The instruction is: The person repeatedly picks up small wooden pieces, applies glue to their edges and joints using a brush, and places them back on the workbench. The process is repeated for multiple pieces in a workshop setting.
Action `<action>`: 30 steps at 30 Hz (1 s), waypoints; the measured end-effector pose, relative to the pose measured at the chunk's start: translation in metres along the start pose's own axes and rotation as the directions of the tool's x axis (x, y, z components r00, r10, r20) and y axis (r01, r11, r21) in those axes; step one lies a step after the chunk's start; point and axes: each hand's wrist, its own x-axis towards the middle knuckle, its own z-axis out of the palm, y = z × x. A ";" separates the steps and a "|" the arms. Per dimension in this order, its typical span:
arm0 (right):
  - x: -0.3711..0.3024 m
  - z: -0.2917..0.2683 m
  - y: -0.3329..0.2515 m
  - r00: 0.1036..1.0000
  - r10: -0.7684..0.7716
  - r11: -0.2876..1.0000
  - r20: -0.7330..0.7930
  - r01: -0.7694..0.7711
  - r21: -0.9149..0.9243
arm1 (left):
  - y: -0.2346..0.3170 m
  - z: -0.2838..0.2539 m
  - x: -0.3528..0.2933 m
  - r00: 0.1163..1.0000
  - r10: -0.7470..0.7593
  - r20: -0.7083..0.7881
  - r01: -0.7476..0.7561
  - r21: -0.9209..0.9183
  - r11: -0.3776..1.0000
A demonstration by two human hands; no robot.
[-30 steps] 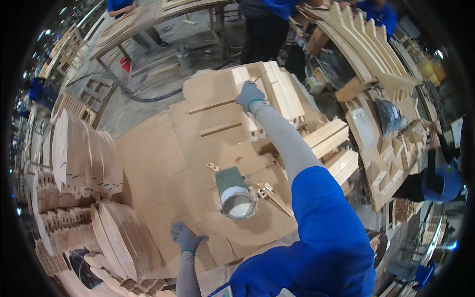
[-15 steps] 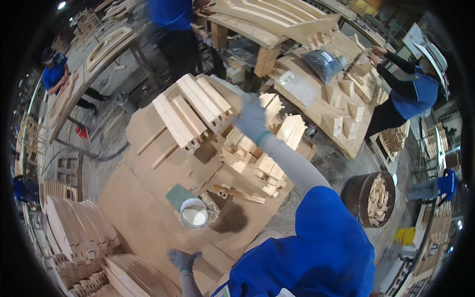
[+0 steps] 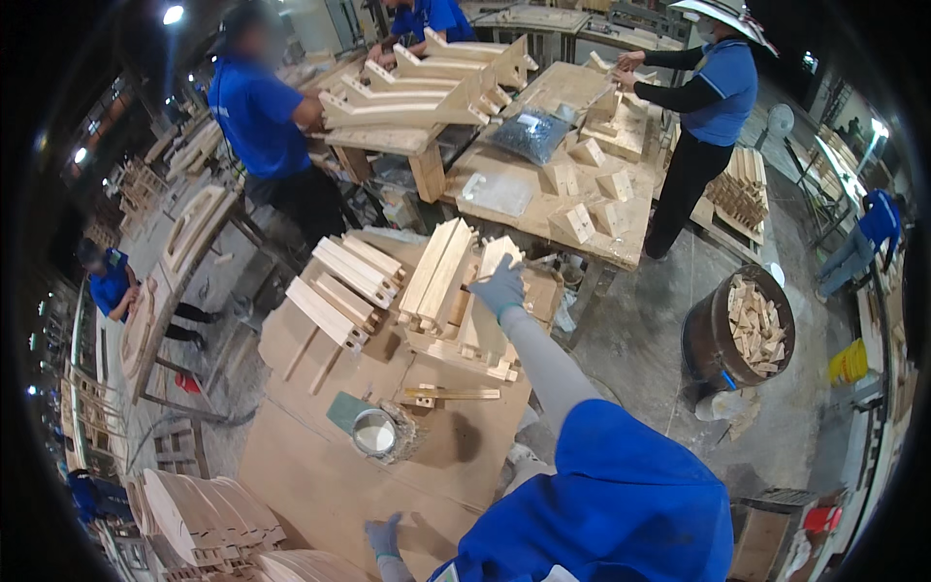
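My right hand (image 3: 500, 289), in a grey glove, reaches over a stack of pale wooden rails (image 3: 436, 274) on the cardboard-covered table. Its thumb and fingers are spread at a rail end (image 3: 502, 250), apparently touching it; contact underneath is hidden. Low at the near side, my left hand (image 3: 384, 535), also gloved, is open and holds nothing above the table. Between the hands stands a tub of white paste (image 3: 374, 434), beside a green pad (image 3: 346, 409). A thin wooden stick (image 3: 465, 394) lies behind the tub. Further left sits another group of slotted rails (image 3: 335, 308).
Curved wooden panels (image 3: 208, 519) are stacked at the near left. A rusty drum (image 3: 706, 335) of wood offcuts stands right. Beyond, a workbench (image 3: 621, 228) carries angled blocks and a dark bag (image 3: 529, 136). Several co-workers in blue stand around other benches.
The view has swung, so the table appears further left and the far benches lower. My right hand, blurred before, now shows spread fingers at the rail stack. My left hand remains open.
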 end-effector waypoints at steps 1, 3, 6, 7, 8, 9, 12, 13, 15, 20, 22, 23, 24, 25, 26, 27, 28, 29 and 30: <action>-0.017 -0.005 0.001 1.000 0.000 0.993 0.023 -0.003 0.119 | -0.007 -0.007 -0.004 0.994 0.062 -0.085 -0.079 -0.204 0.976; -0.054 -0.013 0.007 0.992 -0.123 0.979 0.025 0.117 0.167 | -0.014 -0.025 -0.012 0.983 0.172 -0.064 -0.179 -0.535 0.826; -0.125 -0.016 0.009 0.921 -0.365 0.866 0.137 0.281 0.414 | 0.046 -0.050 -0.042 0.859 0.460 0.225 -0.053 -0.854 0.517; -0.165 -0.019 -0.015 0.864 -0.376 0.888 0.334 0.233 0.396 | 0.061 -0.062 -0.061 0.812 0.525 0.253 0.013 -0.908 0.418; -0.207 -0.023 -0.040 0.777 -0.518 0.828 0.359 0.349 0.440 | 0.077 -0.066 -0.079 0.772 0.590 0.236 0.037 -0.944 0.329; -0.233 -0.025 -0.058 0.675 -0.612 0.765 0.412 0.374 0.524 | 0.100 -0.065 -0.090 0.677 0.681 0.277 0.163 -0.960 0.229; -0.296 -0.031 -0.099 0.510 -0.779 0.627 0.363 0.634 0.454 | 0.153 -0.064 -0.116 0.670 0.705 0.233 0.280 -0.959 0.051; -0.313 -0.034 -0.110 0.495 -0.774 0.626 0.395 0.693 0.358 | 0.159 -0.065 -0.123 0.720 0.664 0.203 0.265 -0.964 0.008; -0.336 -0.037 -0.118 0.452 -0.792 0.590 0.411 0.739 0.325 | 0.133 -0.069 -0.099 0.613 0.788 0.055 0.212 -0.972 -0.097; -0.333 -0.050 -0.096 0.362 -0.630 0.757 0.687 0.485 0.438 | 0.092 -0.085 -0.102 0.743 0.644 -0.185 -0.058 -0.975 -0.212; -0.333 -0.043 -0.078 0.290 -0.693 0.701 0.660 0.483 0.525 | 0.084 -0.089 -0.101 0.762 0.596 -0.255 -0.150 -0.964 -0.220; -0.331 -0.040 -0.070 0.232 -0.718 0.683 0.656 0.416 0.600 | 0.085 -0.089 -0.099 0.777 0.589 -0.222 -0.052 -0.955 -0.292; -0.330 -0.037 -0.063 0.176 -0.743 0.662 0.646 0.343 0.667 | 0.085 -0.088 -0.099 0.788 0.586 -0.189 0.047 -0.931 -0.363; -0.336 -0.037 -0.060 0.246 -0.784 0.613 0.570 0.457 0.645 | 0.087 -0.086 -0.101 0.799 0.573 -0.183 0.063 -0.922 -0.383; -0.340 -0.038 -0.058 0.255 -0.778 0.624 0.575 0.426 0.655 | 0.091 -0.087 -0.104 0.805 0.565 -0.182 0.075 -0.913 -0.400; -0.342 -0.039 -0.055 0.266 -0.771 0.635 0.579 0.396 0.663 | 0.093 -0.086 -0.107 0.810 0.559 -0.178 0.089 -0.905 -0.417; -0.346 -0.041 -0.055 0.269 -0.769 0.639 0.580 0.363 0.678 | 0.089 -0.088 -0.110 0.830 0.527 -0.182 0.031 -0.929 -0.369; -0.356 -0.057 -0.064 0.222 -0.758 0.649 0.613 0.352 0.675 | 0.083 -0.091 -0.111 0.851 0.489 -0.192 -0.030 -0.947 -0.319; -0.367 -0.059 -0.064 0.195 -0.804 0.567 0.561 0.533 0.628 | 0.077 -0.092 -0.111 0.870 0.450 -0.203 -0.087 -0.960 -0.264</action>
